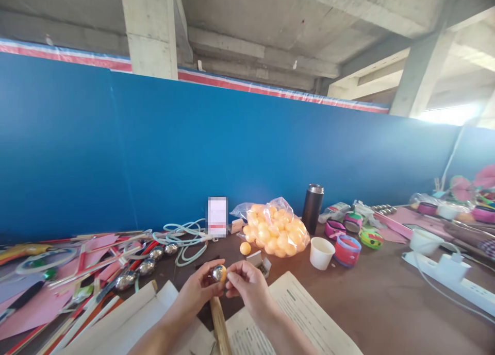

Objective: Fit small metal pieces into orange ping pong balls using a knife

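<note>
My left hand [201,287] has its thumb and fingers closed round a small shiny silver ball [217,273], which shows an orange patch on its right side. Close against that side, my right hand [247,288] has its thumb and fingers pinched together; what is between them, if anything, is too small to make out. Below both hands lies a wooden handle [219,324], its far end hidden. A printed sheet [305,314] lies under my right forearm. Just beyond the hands are a loose orange ball [245,248] and a small open box [260,262].
A clear bag of orange balls [276,231] stands behind, beside a black bottle [313,209] and a white cup [322,253]. Colourful straps [347,250] and a white power strip [452,277] are rightward. Sticks, pink paper [58,308] and silver balls [147,266] clutter the left.
</note>
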Demonstrator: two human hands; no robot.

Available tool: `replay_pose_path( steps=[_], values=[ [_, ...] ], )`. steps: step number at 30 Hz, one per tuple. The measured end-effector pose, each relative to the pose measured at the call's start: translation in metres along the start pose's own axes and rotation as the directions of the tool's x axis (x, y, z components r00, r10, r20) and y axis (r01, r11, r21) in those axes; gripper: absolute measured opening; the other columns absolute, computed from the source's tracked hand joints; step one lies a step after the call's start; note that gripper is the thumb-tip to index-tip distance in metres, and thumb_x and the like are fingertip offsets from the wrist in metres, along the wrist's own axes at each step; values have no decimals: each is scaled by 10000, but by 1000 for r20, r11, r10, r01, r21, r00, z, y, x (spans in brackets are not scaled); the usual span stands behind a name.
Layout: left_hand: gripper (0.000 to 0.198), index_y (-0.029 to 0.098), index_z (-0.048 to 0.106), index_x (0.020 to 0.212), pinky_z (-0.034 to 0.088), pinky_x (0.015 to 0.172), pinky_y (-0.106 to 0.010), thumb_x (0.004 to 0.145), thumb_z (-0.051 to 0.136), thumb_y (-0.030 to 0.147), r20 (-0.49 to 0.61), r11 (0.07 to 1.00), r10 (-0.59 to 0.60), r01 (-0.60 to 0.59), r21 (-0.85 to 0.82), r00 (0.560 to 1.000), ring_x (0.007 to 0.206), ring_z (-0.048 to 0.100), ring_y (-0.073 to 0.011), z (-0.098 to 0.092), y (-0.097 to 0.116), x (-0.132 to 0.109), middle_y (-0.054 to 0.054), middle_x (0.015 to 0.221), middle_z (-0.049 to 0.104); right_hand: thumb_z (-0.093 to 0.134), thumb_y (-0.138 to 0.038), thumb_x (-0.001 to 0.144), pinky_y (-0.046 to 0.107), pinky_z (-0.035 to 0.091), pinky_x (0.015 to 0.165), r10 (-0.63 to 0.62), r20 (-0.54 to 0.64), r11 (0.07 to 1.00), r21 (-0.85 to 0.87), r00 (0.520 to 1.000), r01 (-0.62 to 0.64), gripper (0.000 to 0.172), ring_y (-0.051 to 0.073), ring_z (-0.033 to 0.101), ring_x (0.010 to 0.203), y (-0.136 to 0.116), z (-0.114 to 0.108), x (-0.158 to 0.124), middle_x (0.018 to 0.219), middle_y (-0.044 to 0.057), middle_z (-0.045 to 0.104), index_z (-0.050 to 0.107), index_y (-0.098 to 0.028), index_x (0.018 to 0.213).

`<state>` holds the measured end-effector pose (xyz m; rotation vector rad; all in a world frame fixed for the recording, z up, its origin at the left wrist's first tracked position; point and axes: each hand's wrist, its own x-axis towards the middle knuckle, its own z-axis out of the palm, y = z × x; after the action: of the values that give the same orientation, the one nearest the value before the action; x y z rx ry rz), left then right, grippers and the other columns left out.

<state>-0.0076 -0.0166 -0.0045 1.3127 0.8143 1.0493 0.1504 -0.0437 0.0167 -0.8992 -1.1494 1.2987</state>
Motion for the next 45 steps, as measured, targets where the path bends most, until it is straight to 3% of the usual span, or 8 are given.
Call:
replay_pose_path(
  steps=[5,9,14,19,28,35,40,45],
  values=[
    [546,218,565,1152,511,792,-361,643,736,317,-11,999,-15,15,-35,1000,933,621,-247,1,5,-2,-55,1005,674,696,-301,670,251,525,603,41,29,997,61,999,-42,220,112,588,636,0,-2,0,678,-10,613,605,-144,794],
    [482,205,549,1185,478,877,-404,742,639,370,5,988,-46,46,-149,999,1029,597,-274,6,14,-9,-94,1128,642,709,-337,657,310,535,702,77,41,992,100,996,-81,302,132,618,701,2,-2,0,779,22,654,618,-142,870],
    [453,178,562,1177,452,912,-406,772,607,374,3,966,-88,86,-244,996,976,625,-252,8,23,-13,-104,1071,664,708,-333,664,304,526,697,82,33,992,90,996,-85,240,143,624,698,0,-1,-2,713,6,652,636,-145,794],
    [477,181,568,1174,473,857,-359,753,624,397,-28,967,-137,127,-219,990,901,645,-221,7,23,-11,-98,1013,681,740,-252,644,202,467,613,29,41,997,66,999,-31,165,109,588,668,-7,-4,-3,722,-2,666,668,-155,757],
    [459,170,568,1168,453,903,-393,767,611,388,-8,970,-121,116,-215,993,963,627,-242,9,25,-13,-116,1090,657,751,-276,650,280,503,753,64,42,978,195,997,-71,269,135,632,772,-5,-5,-4,791,12,658,621,-153,852],
    [457,184,585,1151,452,912,-406,750,627,398,4,974,-106,105,-199,994,977,626,-253,9,25,-14,-108,1104,653,770,-297,610,266,519,739,94,7,981,168,996,-94,251,132,639,731,-2,-3,-4,719,14,676,621,-144,742],
    [465,177,588,1146,454,911,-414,740,638,398,13,976,-100,100,-193,995,971,630,-253,11,25,-13,-107,1095,659,752,-297,634,252,533,630,109,14,987,114,994,-110,245,134,637,653,-5,-3,-4,663,24,677,632,-134,772],
    [481,180,586,1154,465,901,-421,729,648,397,4,982,-94,93,-164,996,993,621,-268,10,20,-12,-111,1122,648,739,-355,651,254,527,682,99,12,989,114,995,-99,294,125,644,697,-3,-3,-2,714,11,677,631,-152,835]
  ],
)
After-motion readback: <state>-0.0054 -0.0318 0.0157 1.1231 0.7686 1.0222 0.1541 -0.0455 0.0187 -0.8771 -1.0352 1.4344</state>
